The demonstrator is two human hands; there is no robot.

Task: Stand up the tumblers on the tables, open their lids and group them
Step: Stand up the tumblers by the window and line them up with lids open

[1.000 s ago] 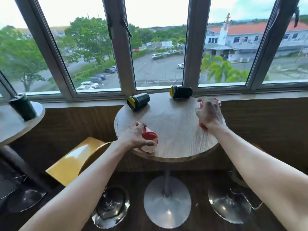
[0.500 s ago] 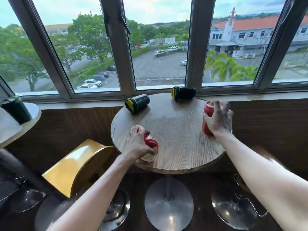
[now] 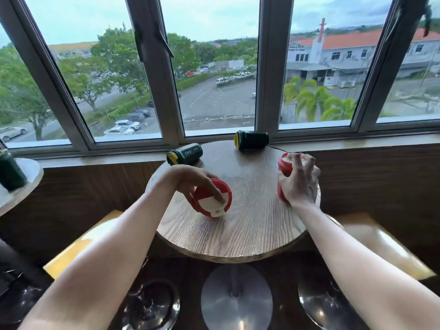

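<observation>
On the round wooden table [image 3: 250, 232] my left hand [image 3: 192, 181] grips a red tumbler [image 3: 210, 198] with a white flip lid, tilted so its top faces me. My right hand [image 3: 298, 181] wraps around a second red tumbler [image 3: 284, 166], which stands upright near the table's right edge. Two dark green tumblers with yellow lids lie on their sides at the back: one at back left [image 3: 185, 153], one at back middle [image 3: 251, 140]. Another dark green tumbler [image 3: 10, 172] stands on a side table [image 3: 28, 186] at far left.
A window sill and wooden wall panel run right behind the table. Yellow-seated stools [image 3: 78, 246] stand below on the left and on the right [image 3: 381, 244], with chrome bases on the dark floor. The table's metal pedestal base [image 3: 235, 298] is underneath.
The left red tumbler has been moved inward from the front-left edge and tipped up. The right red tumbler has gone from lying under my hand to standing upright.
</observation>
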